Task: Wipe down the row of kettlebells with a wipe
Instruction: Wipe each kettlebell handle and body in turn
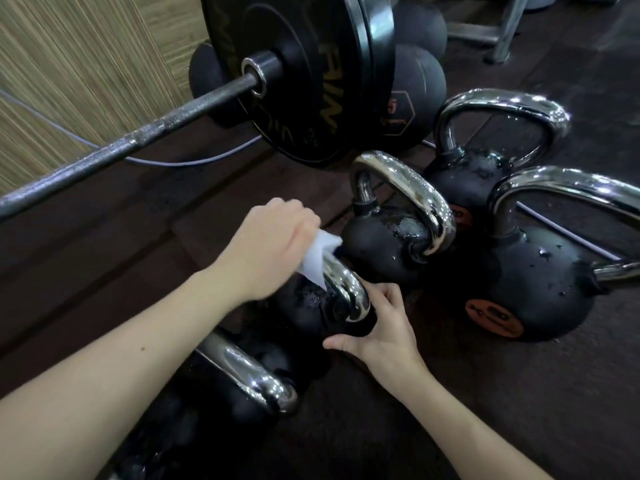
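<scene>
Several black kettlebells with chrome handles stand on the dark floor. My left hand (pixel 266 244) presses a white wipe (pixel 320 258) against the chrome handle (pixel 349 292) of a small kettlebell (pixel 308 306) in the middle. My right hand (pixel 381 327) grips that kettlebell's body from the right, just below the handle. A nearer kettlebell (pixel 242 375) sits under my left forearm. Beyond stand a wet kettlebell (pixel 391 237), another (pixel 485 157) behind it, and a large one (pixel 540 278) with an orange label at the right.
A loaded barbell (pixel 138 140) with black plates (pixel 304 71) crosses the upper left. Black medicine balls (pixel 415 88) lie behind the plates. A pale cable (pixel 180 162) runs along the floor. A woven wall panel (pixel 69 64) fills the left; a metal frame (pixel 502 32) stands at the top right.
</scene>
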